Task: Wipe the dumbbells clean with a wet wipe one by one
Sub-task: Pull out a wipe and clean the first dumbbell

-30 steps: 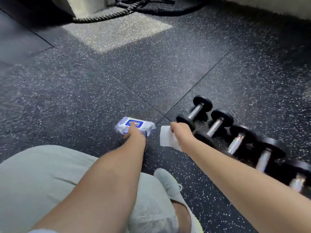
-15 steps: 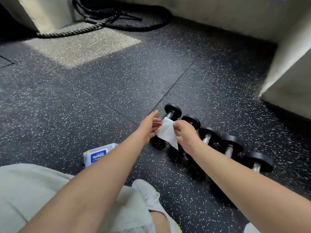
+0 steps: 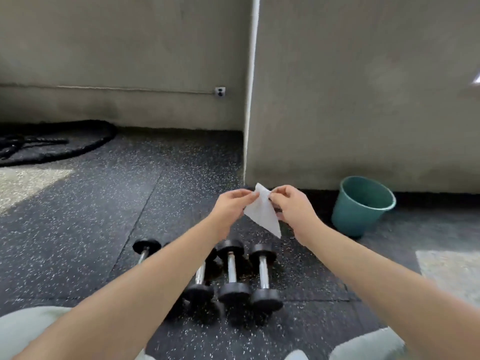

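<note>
Two hands engaged: left hand [image 3: 230,203] and right hand [image 3: 294,207] pinch our wet wipe [image 3: 262,214] over the near dumbbells [image 3: 231,267]; unfolding, we judge, then wiping the first.

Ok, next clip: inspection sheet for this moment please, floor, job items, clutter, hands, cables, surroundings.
Surface: dark speckled rubber floor, pale light patches.
Job's things: dumbbells lying side by side on the floor, partly hidden by the left forearm; white wipe held up in the air, touching none.
Clutter: green bucket by the wall at right; thick black rope heaped far left.
Hands: left hand and right hand each pinch the wipe's top edge.
Cables: thin line along the wall to an outlet.
Surroundings: bare grey wall; the person's knees at the bottom edge.
</note>
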Demonstrator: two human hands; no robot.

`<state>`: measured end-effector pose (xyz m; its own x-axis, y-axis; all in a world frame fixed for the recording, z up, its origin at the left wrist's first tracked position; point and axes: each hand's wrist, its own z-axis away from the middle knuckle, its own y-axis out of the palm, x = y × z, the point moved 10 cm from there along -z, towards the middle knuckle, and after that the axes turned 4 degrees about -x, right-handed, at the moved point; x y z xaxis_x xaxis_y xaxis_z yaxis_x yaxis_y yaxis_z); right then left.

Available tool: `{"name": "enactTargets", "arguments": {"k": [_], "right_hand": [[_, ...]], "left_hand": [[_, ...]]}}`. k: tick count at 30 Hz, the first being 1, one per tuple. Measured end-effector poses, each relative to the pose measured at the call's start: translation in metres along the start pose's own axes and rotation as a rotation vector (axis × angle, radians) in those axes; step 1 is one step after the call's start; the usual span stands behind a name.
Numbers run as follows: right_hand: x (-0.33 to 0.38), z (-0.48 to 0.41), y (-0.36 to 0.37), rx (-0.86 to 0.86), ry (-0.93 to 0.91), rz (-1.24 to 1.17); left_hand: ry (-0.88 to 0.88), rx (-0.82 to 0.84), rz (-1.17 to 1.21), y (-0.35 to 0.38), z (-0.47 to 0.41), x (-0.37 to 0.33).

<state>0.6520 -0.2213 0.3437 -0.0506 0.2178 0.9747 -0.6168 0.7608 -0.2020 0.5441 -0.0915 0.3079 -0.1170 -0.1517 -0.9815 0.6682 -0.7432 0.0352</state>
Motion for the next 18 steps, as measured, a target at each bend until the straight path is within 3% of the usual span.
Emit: {"name": "enactTargets", "arguments": {"k": [4,8,11,18], "right_hand": [[0.0,0.021,-0.081,0.022,0.031,-0.244],[-0.012,0.031,-0.102,0.191,0.103,-0.561],[-0.003,0.027,-0.098,0.232,0.106,-0.637],[-0.019,0.007,-0.13,0.125,0.112,-0.738]], "left_hand": [[0.039,0.229,-0.104,0.085,0.011,-0.033],[0.094,0.419,-0.161,0.141,0.026,-0.055],[0.121,0.357,-0.126,0.153,0.017,-0.065],[0.152,0.181,-0.118,0.152,-0.007,-0.077]]}}
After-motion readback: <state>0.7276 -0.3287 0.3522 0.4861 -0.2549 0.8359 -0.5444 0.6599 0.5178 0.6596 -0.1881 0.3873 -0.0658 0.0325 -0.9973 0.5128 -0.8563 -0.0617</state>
